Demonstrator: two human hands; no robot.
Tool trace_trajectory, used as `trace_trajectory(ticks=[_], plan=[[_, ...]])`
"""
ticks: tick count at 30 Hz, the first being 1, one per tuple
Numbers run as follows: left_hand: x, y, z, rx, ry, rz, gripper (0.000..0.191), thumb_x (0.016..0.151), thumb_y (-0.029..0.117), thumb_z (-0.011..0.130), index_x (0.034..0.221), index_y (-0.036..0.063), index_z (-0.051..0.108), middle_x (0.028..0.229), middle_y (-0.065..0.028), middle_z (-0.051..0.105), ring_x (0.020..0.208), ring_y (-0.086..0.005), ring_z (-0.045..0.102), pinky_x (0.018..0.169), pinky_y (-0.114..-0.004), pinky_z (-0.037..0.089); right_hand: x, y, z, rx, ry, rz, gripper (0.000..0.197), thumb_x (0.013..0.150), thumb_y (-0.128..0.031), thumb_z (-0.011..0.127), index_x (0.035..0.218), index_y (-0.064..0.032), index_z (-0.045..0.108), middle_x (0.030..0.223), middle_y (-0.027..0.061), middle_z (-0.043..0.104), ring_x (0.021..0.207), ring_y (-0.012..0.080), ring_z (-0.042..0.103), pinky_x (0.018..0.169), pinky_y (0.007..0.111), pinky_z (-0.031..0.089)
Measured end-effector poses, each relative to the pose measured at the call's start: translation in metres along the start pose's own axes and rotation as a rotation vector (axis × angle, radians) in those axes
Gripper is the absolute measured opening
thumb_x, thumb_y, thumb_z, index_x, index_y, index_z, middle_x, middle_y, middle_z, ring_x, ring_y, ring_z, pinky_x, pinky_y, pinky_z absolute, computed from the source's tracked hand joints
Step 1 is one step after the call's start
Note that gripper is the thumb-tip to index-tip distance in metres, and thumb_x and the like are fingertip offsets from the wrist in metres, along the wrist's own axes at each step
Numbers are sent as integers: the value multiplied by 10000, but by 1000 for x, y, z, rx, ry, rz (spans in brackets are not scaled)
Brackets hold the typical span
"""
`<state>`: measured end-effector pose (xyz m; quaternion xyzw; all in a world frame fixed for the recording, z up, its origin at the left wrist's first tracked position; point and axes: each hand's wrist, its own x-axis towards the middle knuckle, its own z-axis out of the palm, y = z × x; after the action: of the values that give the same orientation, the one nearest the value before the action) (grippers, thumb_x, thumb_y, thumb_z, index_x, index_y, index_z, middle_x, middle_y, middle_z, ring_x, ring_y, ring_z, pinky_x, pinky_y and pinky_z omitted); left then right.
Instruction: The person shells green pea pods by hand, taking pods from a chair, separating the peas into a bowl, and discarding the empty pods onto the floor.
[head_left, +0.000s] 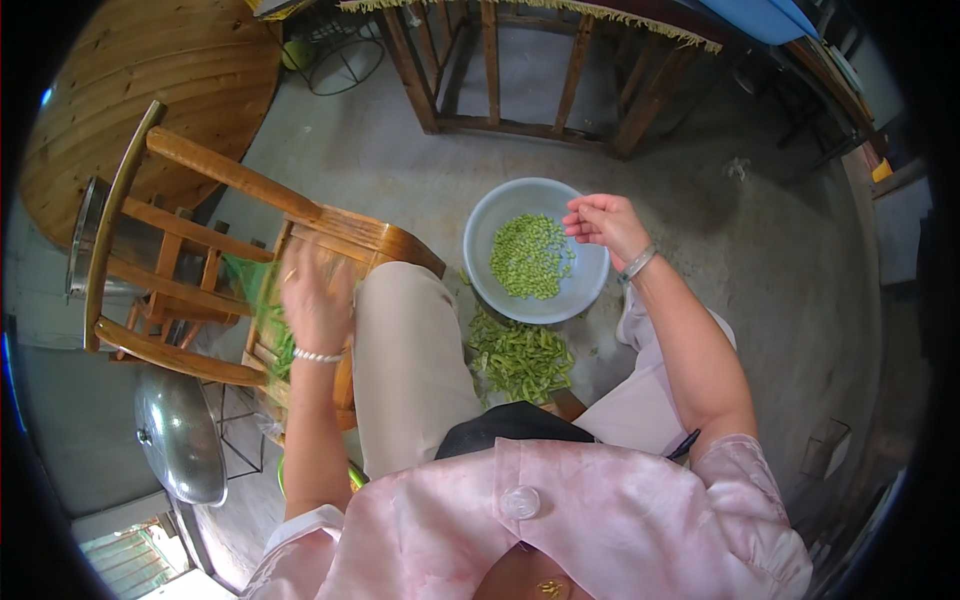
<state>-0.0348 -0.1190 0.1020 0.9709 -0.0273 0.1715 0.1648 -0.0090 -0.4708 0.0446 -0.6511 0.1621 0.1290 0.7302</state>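
A pale blue plastic basin (480, 279) stands on the floor with shelled green beans (527, 255) in it. Over the basin's right rim is my right hand (606, 227), fingers curled; whether anything lies between them cannot be told. My left hand (319, 296), blurred, is over the seat of a wooden chair, beside a green mesh bag (251, 279) with green pods (280, 345). Nothing shows plainly in its fingers. A heap of green pods (521, 356) lies on the floor between my legs, just below the basin.
The wooden chair (232, 176) stands close on my left, with a large round wooden board (150, 67) behind it. A metal lid (184, 435) is at the lower left. A wooden-framed table (517, 131) stands beyond the basin. Crumpled plastic (737, 168) lies on the floor.
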Motion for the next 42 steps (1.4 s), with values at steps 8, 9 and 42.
trace_trajectory(ticks=[8, 9, 42], plan=[[-130, -127, 55, 385, -116, -656, 691, 777, 425, 502, 1321, 85, 246, 1365, -197, 201, 1260, -357, 175, 992, -486, 191, -6, 3, 12, -44, -68, 50, 194, 849, -130, 466, 964, 11, 533, 829, 89, 593, 671, 134, 581, 587, 233, 479], [-127, -130, 62, 386, -114, -664, 691, 777, 425, 502, 1321, 85, 246, 1365, -197, 201, 1260, -357, 175, 992, -486, 191, -6, 6, 13, -44, -84, 64, 194, 851, -129, 464, 966, 12, 531, 827, 90, 592, 665, 133, 581, 581, 233, 482], [-25, -109, 84, 217, -353, 36, 122, 739, 174, 515, 738, 81, 595, 800, -123, 588, 669, -298, 580, 576, -379, 463, -6, 10, 19, -153, -206, 111, 172, 850, -123, 476, 940, 8, 543, 783, 85, 593, 574, 119, 580, 474, 222, 464]])
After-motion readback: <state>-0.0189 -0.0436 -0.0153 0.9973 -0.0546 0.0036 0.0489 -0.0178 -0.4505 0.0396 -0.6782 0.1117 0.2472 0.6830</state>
